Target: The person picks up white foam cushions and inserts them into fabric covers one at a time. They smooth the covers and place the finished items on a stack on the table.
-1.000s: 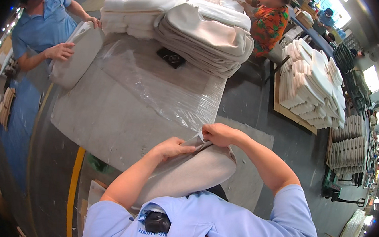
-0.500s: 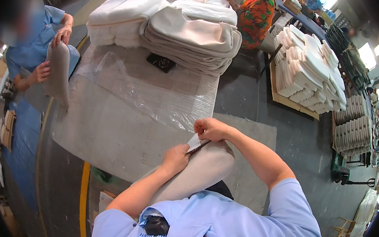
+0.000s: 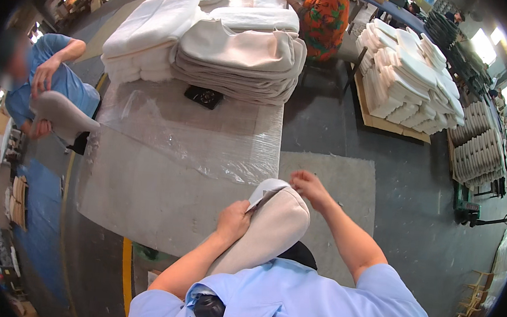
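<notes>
A beige fabric-covered cushion (image 3: 272, 222), rounded at its far end, leans across my front at the near edge of the table. Along its upper left side the cover gapes, showing a white inner layer (image 3: 261, 193) and a dark strip along the opening. My left hand (image 3: 234, 219) is closed on the cover's edge at this gap, thumb on top. Just beyond the rounded end is my right hand (image 3: 311, 188), its fingers curled together; anything between them is too small to make out.
Plastic film covers part of the table (image 3: 138, 191). Stacked beige covers (image 3: 237, 62), white pads (image 3: 151, 25) and a black device (image 3: 203, 97) lie on it. A co-worker (image 3: 57, 77) at left handles another beige piece (image 3: 60, 113). White pads (image 3: 408, 81) are piled at right.
My right hand has moved right, off the gap to beside the rounded end. The opening's far end now shows more white layer. The co-worker's piece has tipped from upright toward level.
</notes>
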`<state>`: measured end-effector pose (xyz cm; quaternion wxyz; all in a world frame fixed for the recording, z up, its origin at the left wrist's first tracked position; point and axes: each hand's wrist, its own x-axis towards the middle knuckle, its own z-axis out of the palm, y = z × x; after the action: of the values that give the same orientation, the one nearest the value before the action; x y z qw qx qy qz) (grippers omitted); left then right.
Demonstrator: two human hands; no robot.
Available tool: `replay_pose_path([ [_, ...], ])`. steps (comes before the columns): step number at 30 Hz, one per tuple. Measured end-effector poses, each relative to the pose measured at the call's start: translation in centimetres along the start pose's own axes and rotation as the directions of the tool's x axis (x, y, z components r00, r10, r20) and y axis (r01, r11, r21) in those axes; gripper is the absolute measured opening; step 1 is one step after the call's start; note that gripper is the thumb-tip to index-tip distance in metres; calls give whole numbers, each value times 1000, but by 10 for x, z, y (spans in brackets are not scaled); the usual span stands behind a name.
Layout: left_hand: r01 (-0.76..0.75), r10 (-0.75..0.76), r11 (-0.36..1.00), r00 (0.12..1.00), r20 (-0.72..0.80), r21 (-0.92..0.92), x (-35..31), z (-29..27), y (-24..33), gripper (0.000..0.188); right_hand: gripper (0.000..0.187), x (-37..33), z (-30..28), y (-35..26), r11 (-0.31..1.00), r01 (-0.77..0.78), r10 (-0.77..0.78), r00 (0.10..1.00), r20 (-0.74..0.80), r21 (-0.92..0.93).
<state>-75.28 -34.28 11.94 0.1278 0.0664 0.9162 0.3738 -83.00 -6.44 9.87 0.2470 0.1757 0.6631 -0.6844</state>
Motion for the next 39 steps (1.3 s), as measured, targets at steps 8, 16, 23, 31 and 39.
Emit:
replay_pose_path([
  [8, 227, -84, 779, 962, 261, -585, 12, 9, -36, 33, 42, -48, 76, 80, 796, 51, -143, 984, 106, 603],
  [16, 388, -184, 632, 916, 356, -671, 17, 5, -20, 34, 38, -16, 80, 110, 784, 154, -276, 954, 114, 602],
  [23, 382, -131, 590, 915, 382, -711, 23, 7, -6, 31, 33, 0, 80, 122, 843, 478, -534, 802, 269, 247],
  [31, 133, -115, 965, 989, 91, -224, 34, 4, 16, 22, 57, -22, 43, 43, 729, -69, -210, 924, 319, 681],
  [39, 124, -110, 981, 989, 97, -149, 37, 15, 16, 14, 68, -15, 38, 40, 521, -418, 321, 904, 283, 744],
])
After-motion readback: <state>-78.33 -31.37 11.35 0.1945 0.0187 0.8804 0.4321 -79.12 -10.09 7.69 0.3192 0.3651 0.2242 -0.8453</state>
